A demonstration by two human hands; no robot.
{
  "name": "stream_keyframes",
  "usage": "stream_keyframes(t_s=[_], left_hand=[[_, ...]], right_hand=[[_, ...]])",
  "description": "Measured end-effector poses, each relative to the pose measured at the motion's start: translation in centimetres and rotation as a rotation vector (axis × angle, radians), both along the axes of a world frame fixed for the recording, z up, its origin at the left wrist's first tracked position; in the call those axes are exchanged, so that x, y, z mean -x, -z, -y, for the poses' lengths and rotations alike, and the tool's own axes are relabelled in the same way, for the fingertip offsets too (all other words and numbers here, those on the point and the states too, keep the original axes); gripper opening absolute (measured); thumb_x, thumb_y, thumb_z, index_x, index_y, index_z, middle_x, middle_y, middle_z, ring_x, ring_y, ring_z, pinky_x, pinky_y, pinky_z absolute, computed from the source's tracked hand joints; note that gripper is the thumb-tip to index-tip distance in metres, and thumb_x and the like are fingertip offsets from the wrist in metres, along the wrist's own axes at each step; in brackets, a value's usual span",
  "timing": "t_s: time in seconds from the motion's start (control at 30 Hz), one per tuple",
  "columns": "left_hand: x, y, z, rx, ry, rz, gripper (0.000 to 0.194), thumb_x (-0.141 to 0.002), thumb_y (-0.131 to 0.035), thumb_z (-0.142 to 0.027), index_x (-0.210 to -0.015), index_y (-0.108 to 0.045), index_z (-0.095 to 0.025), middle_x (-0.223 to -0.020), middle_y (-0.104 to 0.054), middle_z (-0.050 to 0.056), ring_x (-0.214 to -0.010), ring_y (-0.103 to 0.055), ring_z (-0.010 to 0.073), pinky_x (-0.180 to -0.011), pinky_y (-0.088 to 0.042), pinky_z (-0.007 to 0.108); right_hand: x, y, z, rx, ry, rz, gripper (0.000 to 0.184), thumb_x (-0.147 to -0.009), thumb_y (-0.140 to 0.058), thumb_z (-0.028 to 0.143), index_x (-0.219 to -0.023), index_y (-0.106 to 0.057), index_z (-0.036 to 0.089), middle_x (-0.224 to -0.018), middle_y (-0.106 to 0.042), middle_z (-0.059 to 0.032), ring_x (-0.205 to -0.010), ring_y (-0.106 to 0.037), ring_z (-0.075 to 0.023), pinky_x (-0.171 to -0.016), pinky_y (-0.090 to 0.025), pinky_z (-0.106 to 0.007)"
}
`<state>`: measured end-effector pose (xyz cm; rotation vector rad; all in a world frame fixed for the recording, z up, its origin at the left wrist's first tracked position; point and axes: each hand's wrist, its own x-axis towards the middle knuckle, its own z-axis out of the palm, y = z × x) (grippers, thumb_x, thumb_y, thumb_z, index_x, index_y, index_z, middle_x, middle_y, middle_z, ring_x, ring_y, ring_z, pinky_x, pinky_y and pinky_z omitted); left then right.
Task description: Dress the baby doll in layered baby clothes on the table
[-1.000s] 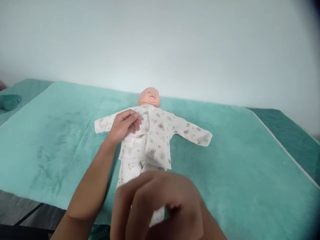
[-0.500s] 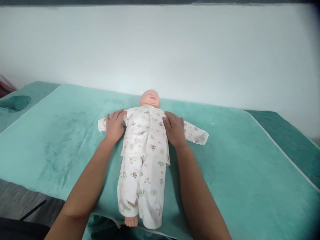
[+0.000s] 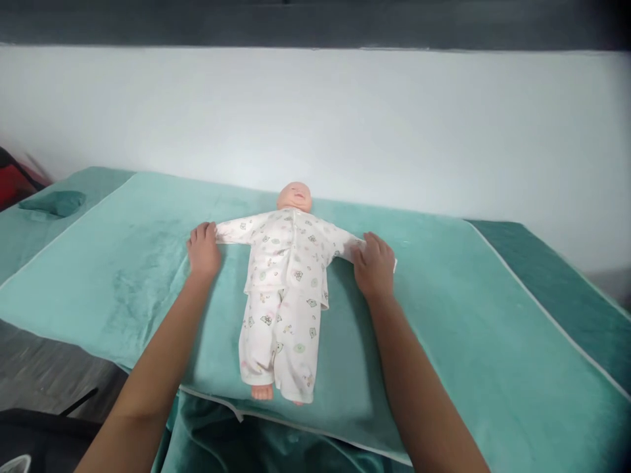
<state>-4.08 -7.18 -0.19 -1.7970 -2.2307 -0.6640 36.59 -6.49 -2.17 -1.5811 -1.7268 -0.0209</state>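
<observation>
A baby doll lies on its back, head towards the wall, arms stretched out to both sides. It wears a white pajama top and matching pajama pants with small printed figures. At the end of the doll's sleeve on the left, my left hand has its fingers closed over the cuff. My right hand is closed around the other sleeve near its end, and a bit of white cuff shows past it. Bare doll toes stick out of one pant leg.
Beneath the doll a light green plush cover spreads over the table, with darker green cloth at the sides. A green cushion lies at far left. Behind rises a white wall. Grey floor shows at lower left.
Both hands have slid outward from the doll's upper arms to its sleeve ends. The sleeves now show between hands and body. My view has tilted up slightly.
</observation>
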Motion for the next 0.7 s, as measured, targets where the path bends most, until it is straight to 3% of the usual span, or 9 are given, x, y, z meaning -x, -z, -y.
stream_keyframes(t_s=[0.1, 0.17, 0.23, 0.3, 0.4, 0.47, 0.57, 0.7], left_hand=[[-0.1, 0.0, 1.2, -0.102, 0.03, 0.031, 0.058, -0.084, -0.04, -0.003, -0.14, -0.053, -0.014, -0.149, -0.047, 0.018, -0.138, -0.04, 0.0346, -0.111, -0.036, 0.051], [-0.5, 0.3, 3.0, -0.169, 0.102, 0.088, 0.056, -0.084, -0.04, -0.003, -0.137, -0.055, -0.015, -0.145, -0.05, 0.017, -0.138, -0.042, 0.0316, -0.114, -0.036, 0.049], [-1.5, 0.9, 5.6, -0.206, 0.208, 0.177, 0.051, -0.087, -0.04, -0.007, -0.135, -0.055, -0.017, -0.141, -0.053, 0.016, -0.136, -0.046, 0.0286, -0.114, -0.039, 0.047], [-2.8, 1.5, 8.8, -0.172, 0.34, 0.275, 0.047, -0.091, -0.04, -0.012, -0.135, -0.055, -0.02, -0.138, -0.056, 0.014, -0.132, -0.051, 0.0262, -0.112, -0.043, 0.045], [-4.9, 2.4, 13.9, 0.009, 0.532, 0.409, 0.043, -0.093, -0.042, -0.016, -0.131, -0.057, -0.027, -0.131, -0.065, 0.009, -0.12, -0.061, 0.0244, -0.105, -0.049, 0.044], [-5.8, 2.9, 16.9, 0.043, 0.533, 0.521, 0.035, -0.093, -0.043, -0.018, -0.12, -0.063, -0.029, -0.122, -0.069, 0.006, -0.114, -0.064, 0.025, -0.102, -0.051, 0.045], [-6.4, 3.9, 20.9, 0.002, 0.379, 0.697, 0.027, -0.095, -0.043, -0.02, -0.103, -0.067, -0.03, -0.106, -0.072, 0.005, -0.103, -0.067, 0.0247, -0.094, -0.054, 0.046], [-7.6, 6.1, 26.2, -0.11, 0.295, 0.797, 0.021, -0.096, -0.047, -0.024, -0.106, -0.066, -0.028, -0.119, -0.069, 0.006, -0.117, -0.064, 0.0249, -0.103, -0.052, 0.048]], right_hand=[[3.5, -1.1, 3.4, -0.05, -0.193, -0.214, 0.035, -0.1, -0.047, 0.041, -0.125, -0.057, 0.018, -0.132, -0.055, -0.0221, -0.123, -0.05, -0.0313, -0.103, -0.04, -0.045], [5.5, -1.3, 6.2, 0.053, -0.293, -0.326, 0.027, -0.1, -0.049, 0.042, -0.114, -0.057, 0.02, -0.117, -0.058, -0.0159, -0.102, -0.057, -0.0271, -0.087, -0.047, -0.041], [6.9, -1.1, 9.1, 0.201, -0.351, -0.363, 0.022, -0.102, -0.045, 0.041, -0.103, -0.055, 0.022, -0.099, -0.06, -0.0082, -0.085, -0.058, -0.0237, -0.077, -0.047, -0.039], [7.5, -0.8, 11.8, 0.3, -0.361, -0.369, 0.021, -0.103, -0.042, 0.04, -0.097, -0.054, 0.024, -0.09, -0.059, -0.0044, -0.08, -0.057, -0.0232, -0.074, -0.045, -0.039], [7.6, -0.3, 15.3, 0.277, -0.349, -0.428, 0.015, -0.101, -0.047, 0.036, -0.094, -0.054, 0.024, -0.101, -0.063, -0.0068, -0.092, -0.059, -0.0252, -0.08, -0.046, -0.041], [7.5, 0.1, 17.6, 0.232, -0.327, -0.492, 0.011, -0.099, -0.05, 0.033, -0.096, -0.057, 0.025, -0.111, -0.064, -0.0084, -0.102, -0.06, -0.0269, -0.087, -0.047, -0.043], [7.5, 0.8, 21.4, 0.24, -0.284, -0.597, 0.009, -0.097, -0.054, 0.033, -0.101, -0.06, 0.027, -0.113, -0.065, -0.0085, -0.105, -0.061, -0.0284, -0.09, -0.05, -0.045], [8.6, 2.0, 26.1, 0.233, -0.324, -0.635, 0.02, -0.094, -0.061, 0.03, -0.113, -0.058, 0.027, -0.122, -0.061, -0.0091, -0.114, -0.06, -0.0265, -0.096, -0.05, -0.044]])
